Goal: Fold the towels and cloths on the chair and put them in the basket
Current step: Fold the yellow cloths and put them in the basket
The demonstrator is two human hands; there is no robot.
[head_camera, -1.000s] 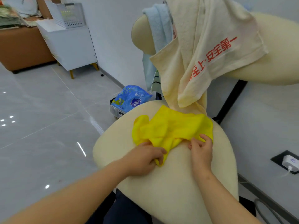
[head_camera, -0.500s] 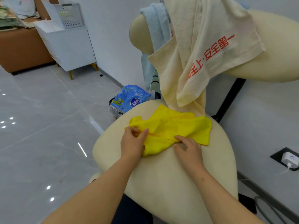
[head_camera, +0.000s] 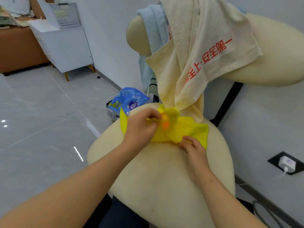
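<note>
Curled fingers of the left hand point(head_camera: 141, 127) pinch the yellow cloth point(head_camera: 187, 129); the right hand point(head_camera: 195, 149) pinches its near edge.

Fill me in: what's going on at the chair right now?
A person is working on the yellow cloth, which lies crumpled on the cream chair seat. The left hand grips a bunched part of it, and the right hand pinches its near edge. No neat fold shows yet. The cream towel with red lettering and the light blue towel hang unfolded over the chair back. The basket sits on the white cabinet across the room.
</note>
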